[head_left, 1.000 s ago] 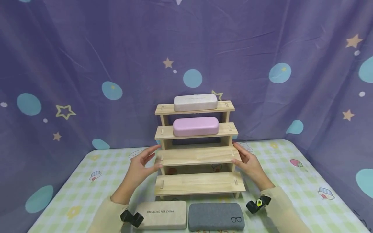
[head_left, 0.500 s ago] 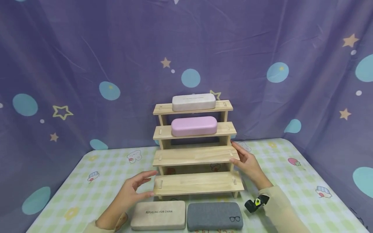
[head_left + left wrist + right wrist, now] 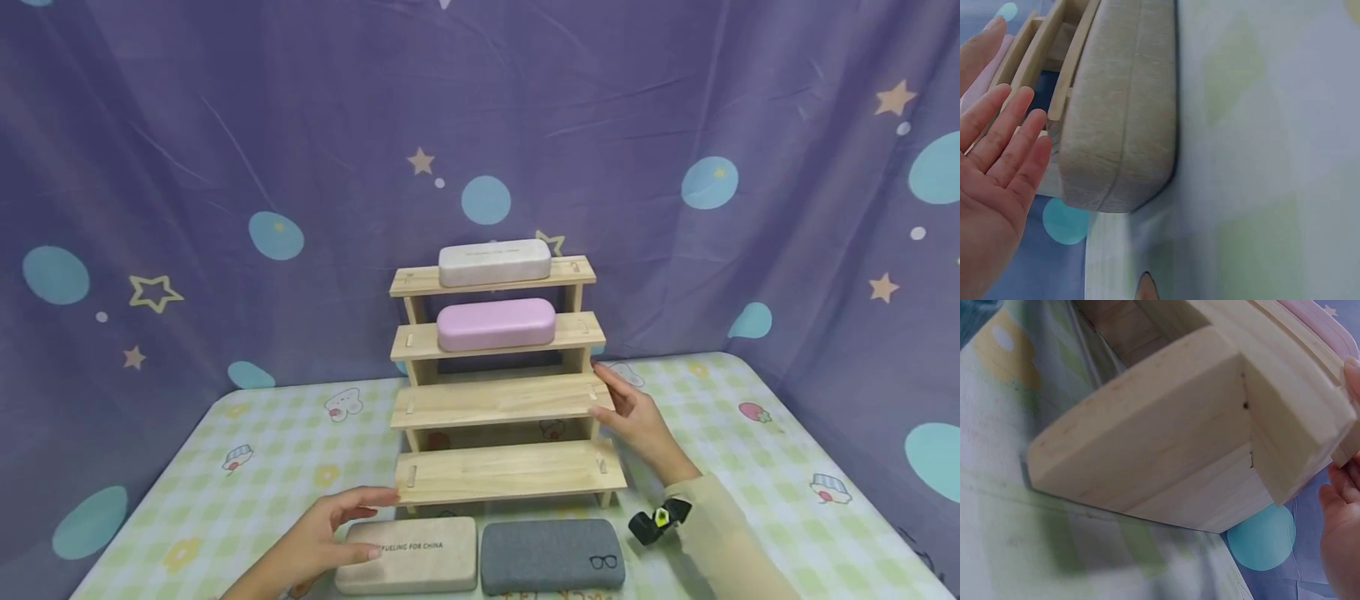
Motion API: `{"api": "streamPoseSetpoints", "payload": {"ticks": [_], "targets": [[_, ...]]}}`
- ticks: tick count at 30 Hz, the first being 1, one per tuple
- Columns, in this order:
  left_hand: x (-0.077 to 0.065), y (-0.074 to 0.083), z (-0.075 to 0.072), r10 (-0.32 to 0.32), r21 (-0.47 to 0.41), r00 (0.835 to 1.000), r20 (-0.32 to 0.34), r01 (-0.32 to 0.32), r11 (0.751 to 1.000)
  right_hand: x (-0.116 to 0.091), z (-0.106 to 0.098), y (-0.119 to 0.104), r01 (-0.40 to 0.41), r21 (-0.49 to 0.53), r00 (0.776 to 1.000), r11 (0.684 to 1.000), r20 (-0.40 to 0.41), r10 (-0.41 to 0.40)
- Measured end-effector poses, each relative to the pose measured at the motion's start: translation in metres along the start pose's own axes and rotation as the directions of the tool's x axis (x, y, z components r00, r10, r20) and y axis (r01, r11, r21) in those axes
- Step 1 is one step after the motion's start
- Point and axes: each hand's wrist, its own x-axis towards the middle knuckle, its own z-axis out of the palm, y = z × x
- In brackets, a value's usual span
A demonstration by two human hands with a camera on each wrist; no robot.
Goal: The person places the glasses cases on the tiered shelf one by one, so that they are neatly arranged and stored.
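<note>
My left hand (image 3: 322,533) hovers at the left end of the beige glasses case (image 3: 442,567), its fingers spread and thumb over the lid's lettering. In the left wrist view its fingers (image 3: 1007,134) look straight, apart from the case. My right hand (image 3: 639,425) grips the right end of the second-lowest shelf of a stepped wooden display stand (image 3: 502,400). The thumb lies at the shelf's front edge, the fingers behind; the right wrist view shows only part of this hand (image 3: 1344,537). Right of the beige case lies a grey glasses case (image 3: 547,558).
On the stand's top shelf sits a white glasses case (image 3: 495,265); a pink glasses case (image 3: 497,325) is on the shelf below. A checked cloth (image 3: 750,467) covers the table. Behind it hangs a purple curtain (image 3: 337,167).
My left hand has come down and toward me, from beside the second-lowest shelf to the beige glasses case. My right hand keeps its hold on the stand. Both lower cases stay put.
</note>
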Motion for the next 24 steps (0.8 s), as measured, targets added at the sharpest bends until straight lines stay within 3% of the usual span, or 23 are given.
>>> {"api": "streamPoseSetpoints", "payload": {"ticks": [8, 13, 15, 18, 22, 24], "targets": [[-0.007, -0.003, 0.001, -0.097, 0.002, 0.995, -0.006, 0.097, 0.995, 0.001, 0.0, 0.001, 0.018, 0.012, 1.0, 1.0, 0.0, -0.018], [-0.011, -0.01, -0.001, -0.091, -0.013, 0.995, 0.047, 0.091, 0.996, 0.0, 0.0, 0.002, 0.017, 0.021, 1.0, 1.0, 0.0, -0.017], [-0.013, -0.014, -0.003, -0.118, -0.041, 0.991, 0.07, 0.121, 0.992, 0.001, 0.0, 0.002, 0.015, 0.025, 1.0, 1.0, -0.002, -0.015], [-0.016, -0.019, -0.007, -0.196, -0.147, 0.969, 0.15, 0.218, 0.965, 0.0, 0.001, 0.001, 0.005, 0.025, 1.0, 1.0, -0.003, -0.005], [-0.019, -0.022, -0.01, -0.269, -0.309, 0.925, 0.27, 0.348, 0.885, 0.0, 0.001, 0.0, -0.002, 0.016, 1.0, 1.0, -0.002, 0.002], [-0.019, -0.022, -0.01, -0.279, -0.353, 0.916, 0.289, 0.373, 0.858, 0.0, 0.001, -0.001, -0.004, 0.02, 1.0, 1.0, -0.003, 0.004]]}}
